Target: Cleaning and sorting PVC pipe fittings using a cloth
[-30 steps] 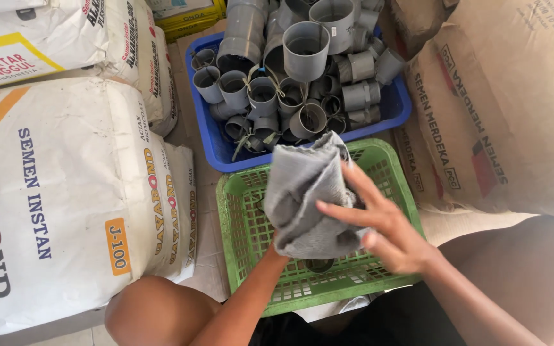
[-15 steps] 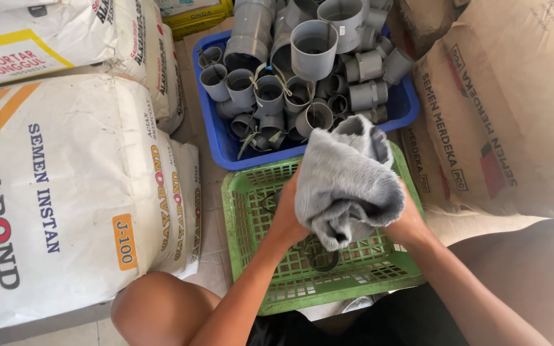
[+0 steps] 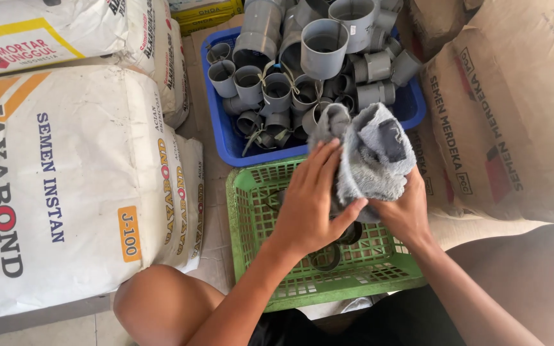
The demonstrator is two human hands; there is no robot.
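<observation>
Both hands, left hand (image 3: 309,205) and right hand (image 3: 405,214), have closed in and are now gripping the grey cloth (image 3: 373,154) over the green basket (image 3: 251,256), fingers wrapped around it.

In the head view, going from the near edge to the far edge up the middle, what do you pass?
Bare knee → green basket → left hand and right hand wrapped around a grey cloth → blue crate → grey pipe fittings heaped in it → yellow box.
</observation>
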